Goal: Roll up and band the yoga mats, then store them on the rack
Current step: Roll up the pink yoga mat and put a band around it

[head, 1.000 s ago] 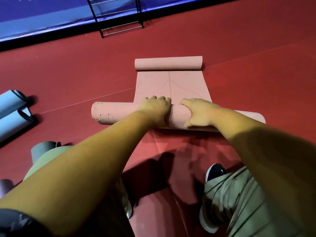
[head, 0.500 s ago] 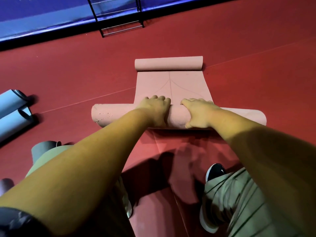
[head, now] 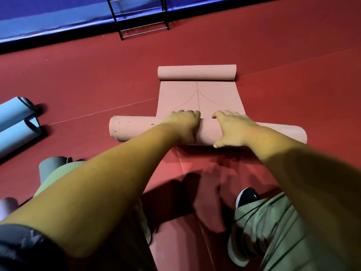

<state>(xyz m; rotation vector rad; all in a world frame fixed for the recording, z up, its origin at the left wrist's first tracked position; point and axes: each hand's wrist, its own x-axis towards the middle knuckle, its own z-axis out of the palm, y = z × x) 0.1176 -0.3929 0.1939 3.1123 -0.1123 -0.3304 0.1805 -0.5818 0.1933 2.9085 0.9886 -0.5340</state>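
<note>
The pink yoga mat (head: 199,96) lies on the red floor (head: 88,79) at the middle of the frame, partly rolled from both ends: a thick roll (head: 136,130) runs across the frame nearest the person, a flat stretch with faint curved lines lies beyond it, and a thinner roll (head: 195,72) sits at the far end. The left hand (head: 183,124) grips the thick roll near its middle, fingers curled over the top and down the far side. The right hand (head: 232,128) grips it just beside the left, fingers hooked over the far side and the thumb pressed against the near side. The two hands are close but apart. The roll's left end shows small dark chips. At the left edge two light blue rolled mats (head: 15,122) lie side by side, and a grey rolled mat (head: 50,167) lies lower left. A black wire rack (head: 140,18) stands at the top centre against blue wall padding (head: 48,20). A black shoe (head: 247,196) shows at lower right.
</note>
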